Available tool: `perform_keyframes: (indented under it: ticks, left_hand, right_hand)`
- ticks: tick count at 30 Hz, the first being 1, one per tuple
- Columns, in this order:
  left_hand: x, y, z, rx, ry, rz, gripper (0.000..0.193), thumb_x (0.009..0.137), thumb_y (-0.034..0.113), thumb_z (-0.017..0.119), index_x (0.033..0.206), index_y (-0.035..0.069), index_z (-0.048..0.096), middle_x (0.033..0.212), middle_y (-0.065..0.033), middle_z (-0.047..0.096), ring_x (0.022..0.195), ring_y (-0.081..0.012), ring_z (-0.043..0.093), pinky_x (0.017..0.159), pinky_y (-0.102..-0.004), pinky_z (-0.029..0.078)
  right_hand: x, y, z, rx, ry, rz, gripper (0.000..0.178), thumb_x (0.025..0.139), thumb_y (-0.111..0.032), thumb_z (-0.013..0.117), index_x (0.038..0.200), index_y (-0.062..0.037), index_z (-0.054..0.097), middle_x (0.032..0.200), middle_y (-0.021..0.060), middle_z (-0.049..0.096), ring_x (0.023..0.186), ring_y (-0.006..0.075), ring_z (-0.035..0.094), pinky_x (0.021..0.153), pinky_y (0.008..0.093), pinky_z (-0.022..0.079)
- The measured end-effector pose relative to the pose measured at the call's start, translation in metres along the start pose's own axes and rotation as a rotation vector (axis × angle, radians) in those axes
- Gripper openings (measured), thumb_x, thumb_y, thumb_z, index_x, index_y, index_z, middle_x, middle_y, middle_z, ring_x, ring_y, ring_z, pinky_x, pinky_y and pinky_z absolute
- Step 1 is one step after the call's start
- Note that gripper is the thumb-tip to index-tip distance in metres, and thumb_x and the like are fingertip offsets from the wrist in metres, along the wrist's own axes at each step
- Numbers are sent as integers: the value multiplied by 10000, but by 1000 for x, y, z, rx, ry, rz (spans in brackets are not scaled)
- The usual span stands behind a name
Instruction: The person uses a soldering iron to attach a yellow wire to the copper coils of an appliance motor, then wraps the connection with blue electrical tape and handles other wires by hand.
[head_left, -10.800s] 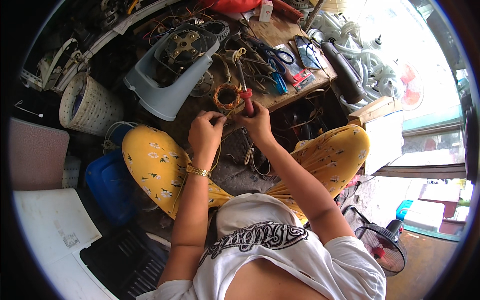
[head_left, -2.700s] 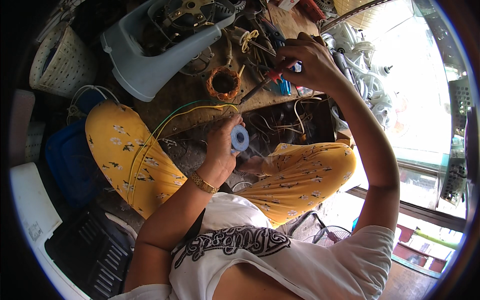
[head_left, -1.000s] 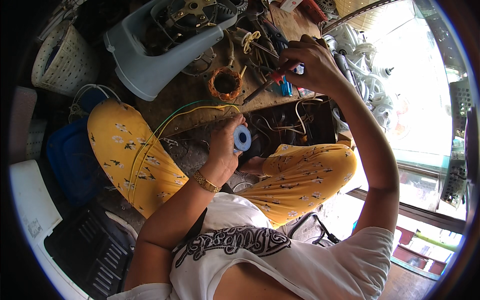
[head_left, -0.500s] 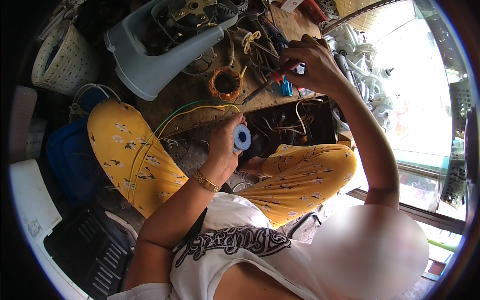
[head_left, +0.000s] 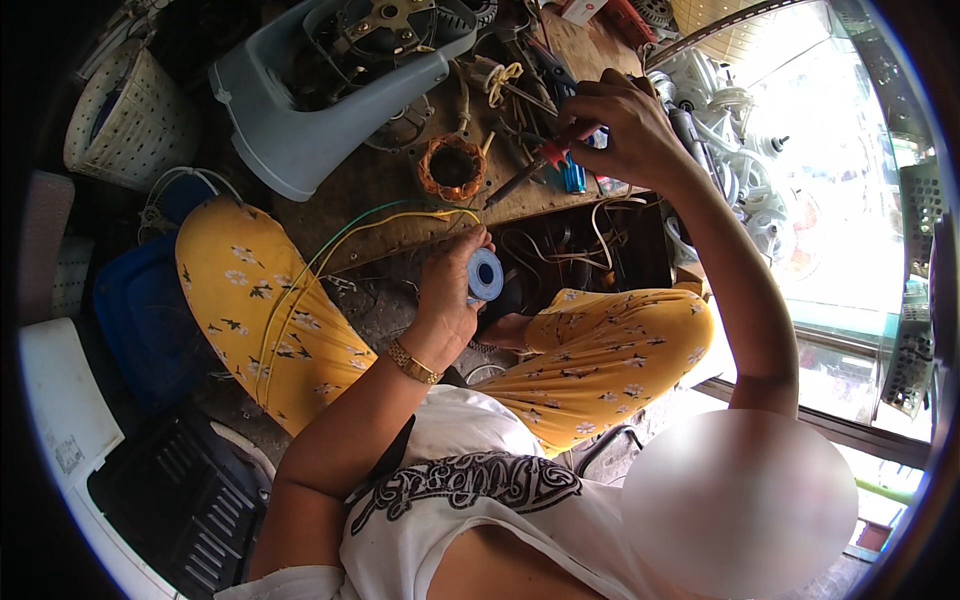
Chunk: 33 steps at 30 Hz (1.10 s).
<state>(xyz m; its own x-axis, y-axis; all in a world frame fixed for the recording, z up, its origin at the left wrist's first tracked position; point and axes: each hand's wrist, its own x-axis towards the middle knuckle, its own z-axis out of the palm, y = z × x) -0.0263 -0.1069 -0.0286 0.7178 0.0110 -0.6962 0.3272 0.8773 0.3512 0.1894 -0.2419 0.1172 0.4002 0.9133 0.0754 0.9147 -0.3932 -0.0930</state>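
My left hand (head_left: 445, 285) is closed around a blue-rimmed spool of solder (head_left: 486, 275), just in front of the bench edge. With my right hand (head_left: 625, 130) I grip a soldering iron (head_left: 518, 184) by its red handle, its tip slanting down to the left. That tip is close to the ends of a green wire (head_left: 350, 222) and a yellow wire (head_left: 385, 216); whether it touches them I cannot tell. Both wires run back over my left knee. Just beyond them, a ring-shaped copper motor winding (head_left: 428, 170) lies on the wooden bench (head_left: 597, 50).
A grey-blue fan housing (head_left: 290, 150) occupies the bench's left side. Blue-handled pliers (head_left: 552, 68) and other tools lie near my right hand. White plastic parts (head_left: 725, 170) are piled at the right. A perforated basket (head_left: 130, 130) and a blue bin (head_left: 150, 320) stand at the left.
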Motion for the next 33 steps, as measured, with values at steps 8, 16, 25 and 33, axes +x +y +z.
perform_keyframes:
  ticks: [8,16,25,33]
  left_hand:
    - [1,0,0,-3,-3,8,125,982,274,725,1064,184,700,1006,57,703,960,-65,657,850,-305,502]
    - [2,2,2,-32,14,-2,101,987,269,709,1046,189,690,1005,56,704,937,-67,666,808,-322,508]
    - [3,1,0,-49,-5,-6,91,948,268,714,994,199,677,958,52,710,891,-89,677,781,-337,507]
    - [3,0,3,-38,6,12,99,943,290,719,987,212,677,963,61,711,914,-84,671,795,-355,495]
  right_hand:
    - [2,-2,-1,-11,60,-77,157,787,-249,812,862,-135,734,818,3,689,817,238,656,769,400,485]
    - [3,-1,0,9,55,-72,192,806,-284,821,868,-125,735,814,15,687,816,245,655,768,401,486]
    - [3,-1,0,-12,70,-89,217,803,-305,828,866,-118,735,817,27,685,834,274,639,757,420,486]
    - [3,-3,0,-23,62,-77,216,792,-305,832,864,-124,739,815,19,688,848,270,645,769,418,494]
